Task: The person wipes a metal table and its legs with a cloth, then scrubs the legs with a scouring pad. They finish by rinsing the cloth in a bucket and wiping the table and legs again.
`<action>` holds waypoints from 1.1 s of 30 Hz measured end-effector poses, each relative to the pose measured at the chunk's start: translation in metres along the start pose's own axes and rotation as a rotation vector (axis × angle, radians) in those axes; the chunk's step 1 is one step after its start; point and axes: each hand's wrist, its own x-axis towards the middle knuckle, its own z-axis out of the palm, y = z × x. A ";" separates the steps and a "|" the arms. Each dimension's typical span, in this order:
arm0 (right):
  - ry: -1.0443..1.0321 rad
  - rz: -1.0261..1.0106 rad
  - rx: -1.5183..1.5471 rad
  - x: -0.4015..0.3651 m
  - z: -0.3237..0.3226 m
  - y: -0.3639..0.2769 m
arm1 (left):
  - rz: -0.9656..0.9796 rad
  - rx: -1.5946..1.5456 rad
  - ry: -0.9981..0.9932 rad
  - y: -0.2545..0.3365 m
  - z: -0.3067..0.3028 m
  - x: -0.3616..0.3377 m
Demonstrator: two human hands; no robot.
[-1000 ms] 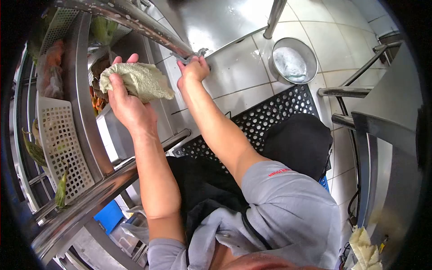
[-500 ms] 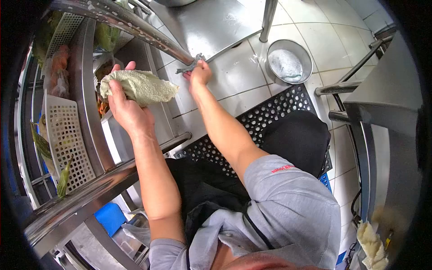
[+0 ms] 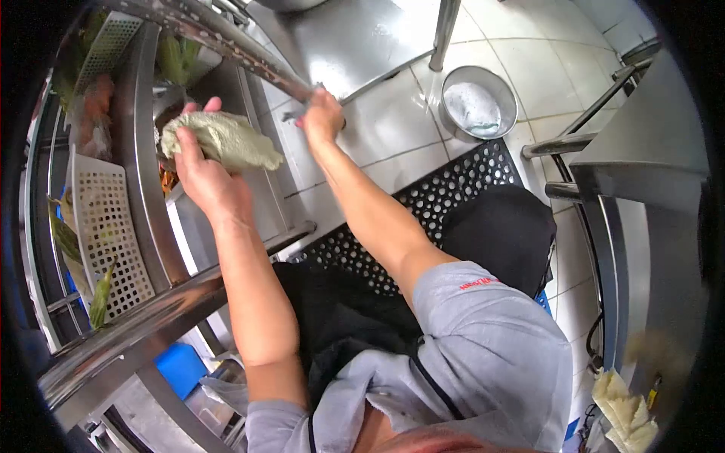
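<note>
My left hand (image 3: 209, 177) is closed around a folded pale green-white cloth (image 3: 223, 140), held up beside the steel shelving. Lower down, my right hand (image 3: 323, 117) grips a crumpled grey scouring pad (image 3: 291, 117) at the bottom end of a metal table leg (image 3: 249, 53). The pad is mostly hidden by my fingers and slightly blurred. White foam-like spots dot the leg.
A round metal bucket (image 3: 479, 102) of foamy water stands on the tiled floor. Below it lies a black perforated mat (image 3: 461, 177). White vegetable baskets (image 3: 113, 234) fill the left shelving; steel equipment (image 3: 642, 181) stands at right.
My right hand has shifted slightly up and left against the leg's lower end, covering more of the pad. My left hand keeps the cloth, which has moved a little left.
</note>
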 end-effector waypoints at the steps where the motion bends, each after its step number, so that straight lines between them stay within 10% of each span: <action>1: -0.091 -0.113 0.017 -0.010 0.005 -0.007 | -0.011 0.008 -0.001 0.002 0.001 -0.001; 5: 0.291 -0.725 -0.338 -0.004 0.010 0.018 | 0.022 0.006 -0.029 -0.007 0.001 0.001; 8: -0.051 0.176 -0.050 0.032 -0.024 0.030 | -0.003 0.012 -0.019 -0.011 0.002 0.002; 15: -0.019 -0.494 -0.307 -0.016 0.014 -0.035 | -0.010 -0.023 -0.015 -0.010 0.004 0.006; 21: -0.010 -0.187 -0.517 0.031 -0.027 0.034 | -0.026 -0.016 0.043 -0.020 0.006 0.010; 29: -0.030 -0.532 -0.483 0.011 -0.014 0.019 | 0.015 -0.036 0.125 -0.034 0.007 0.015; 33: -0.233 -0.086 -0.220 0.053 -0.054 0.091 | -0.116 0.074 0.127 -0.036 0.002 0.020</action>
